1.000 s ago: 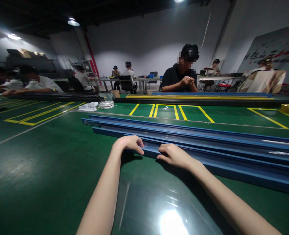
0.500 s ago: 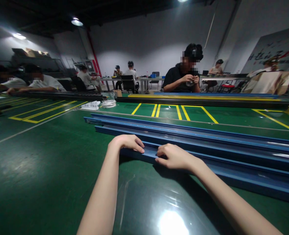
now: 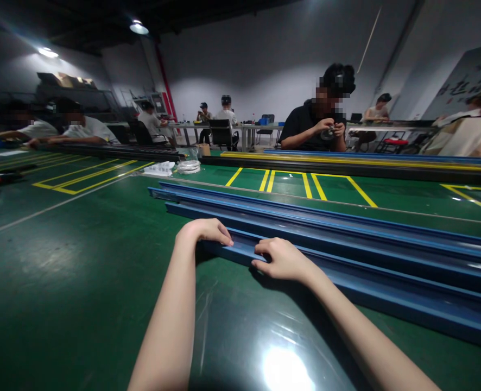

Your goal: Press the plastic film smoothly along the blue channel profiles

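Observation:
Nearest me on the green table lies a long blue channel (image 3: 371,290), its trough facing up. My left hand (image 3: 211,231) is bent over the channel's left end with its fingers closed on it, and that end is hidden beneath it. A short way to the right, my right hand (image 3: 279,258) grips the near wall, thumb on the outer side and fingers curled over the edge. Behind runs another blue channel (image 3: 305,217), parallel to the first, with one more blue rail (image 3: 240,196) along its far side.
A coil of white cord (image 3: 188,166) and a clear plastic bag (image 3: 159,169) sit past the channels. Yellow tape lines (image 3: 269,181) mark the green tabletop (image 3: 81,304). Across the table, a co-worker in black (image 3: 305,125) holds a small round thing near black and yellow rails (image 3: 346,161).
The view has turned slightly left, so the scene sits further right. Both hands keep their hold on the near channel, with little other movement.

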Action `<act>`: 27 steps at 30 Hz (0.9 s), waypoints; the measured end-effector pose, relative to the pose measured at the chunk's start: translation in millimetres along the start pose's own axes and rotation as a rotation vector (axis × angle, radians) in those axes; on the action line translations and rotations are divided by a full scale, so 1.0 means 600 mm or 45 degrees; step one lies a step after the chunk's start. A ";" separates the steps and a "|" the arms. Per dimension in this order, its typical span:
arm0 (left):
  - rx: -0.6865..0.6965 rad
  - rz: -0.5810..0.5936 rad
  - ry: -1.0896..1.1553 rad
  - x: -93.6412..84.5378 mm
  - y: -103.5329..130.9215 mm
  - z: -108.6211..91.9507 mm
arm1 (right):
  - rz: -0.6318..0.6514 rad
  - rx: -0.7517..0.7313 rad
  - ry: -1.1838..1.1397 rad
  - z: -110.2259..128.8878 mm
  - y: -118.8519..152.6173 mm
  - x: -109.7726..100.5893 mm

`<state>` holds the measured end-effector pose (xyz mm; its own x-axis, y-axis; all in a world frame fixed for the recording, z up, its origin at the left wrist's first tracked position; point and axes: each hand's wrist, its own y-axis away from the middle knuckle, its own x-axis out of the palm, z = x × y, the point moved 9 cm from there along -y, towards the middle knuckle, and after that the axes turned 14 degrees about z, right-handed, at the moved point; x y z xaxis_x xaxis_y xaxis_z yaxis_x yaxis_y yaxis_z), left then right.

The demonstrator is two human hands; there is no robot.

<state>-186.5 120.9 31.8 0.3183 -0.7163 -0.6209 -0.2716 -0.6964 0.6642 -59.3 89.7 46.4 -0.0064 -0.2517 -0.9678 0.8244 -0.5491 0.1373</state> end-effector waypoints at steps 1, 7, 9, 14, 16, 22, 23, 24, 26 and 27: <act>-0.007 -0.007 -0.005 0.000 0.001 0.000 | 0.006 0.003 -0.005 0.000 -0.001 0.000; -0.198 -0.087 -0.069 -0.011 0.018 0.011 | 0.029 0.018 -0.032 0.000 -0.002 0.001; -0.338 -0.172 -0.101 -0.023 0.032 0.020 | 0.031 0.011 -0.038 0.000 -0.002 0.001; -0.339 -0.378 -0.152 -0.051 0.063 -0.005 | 0.026 0.016 -0.046 -0.002 -0.003 0.003; -0.245 -0.429 -0.170 -0.053 0.065 -0.031 | 0.019 0.022 -0.048 -0.002 -0.003 0.003; -0.027 -0.553 -0.354 -0.037 0.037 -0.120 | 0.040 0.036 -0.058 -0.011 0.025 -0.002; 0.014 -0.557 -0.380 -0.030 0.029 -0.137 | 0.051 0.048 -0.068 -0.017 0.038 -0.004; 0.072 -0.550 -0.405 -0.021 0.021 -0.157 | 0.061 0.063 -0.076 -0.025 0.055 -0.006; 0.212 -0.532 -0.452 0.003 0.007 -0.200 | 0.042 0.159 -0.105 -0.053 0.099 -0.013; 0.278 -0.533 -0.473 0.017 0.001 -0.222 | 0.025 0.199 -0.135 -0.069 0.124 -0.017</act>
<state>-62.7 119.1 81.1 0.1101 -0.3187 -0.9414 -0.3846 -0.8871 0.2553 25.5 84.5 57.9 -0.0575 -0.3412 -0.9382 0.7269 -0.6585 0.1949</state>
